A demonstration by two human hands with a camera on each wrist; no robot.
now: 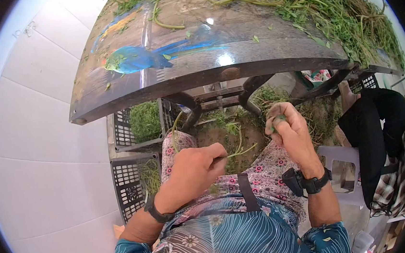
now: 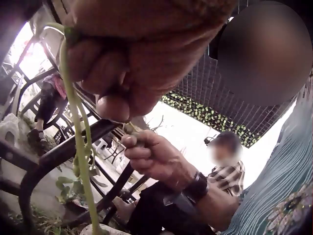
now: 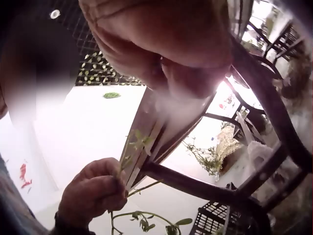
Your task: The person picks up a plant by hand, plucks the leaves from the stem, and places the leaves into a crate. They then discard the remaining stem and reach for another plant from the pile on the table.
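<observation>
Above the lap, my left hand (image 1: 194,168) grips a long green plant stem (image 1: 175,133), its thin leafy ends sticking out on both sides of the fist. In the left wrist view the thick stem (image 2: 78,142) hangs down past the fingers, a few leaves near it. My right hand (image 1: 292,128) is raised to the right, fingers curled in, pinching a small green leafy bit (image 1: 278,122). The right wrist view shows the left fist with a leafy sprig (image 3: 138,144) standing up from it; the right fingertips are blurred there.
A wooden table (image 1: 196,54) with a painted parrot bears heaped green stems (image 1: 342,13) just ahead. Black plastic crates (image 1: 129,181) holding greens stand at the left. Dark table legs (image 1: 250,98) rise beyond the knees. Another person's dark-clad leg (image 1: 374,130) and a pale stool (image 1: 341,167) are at right.
</observation>
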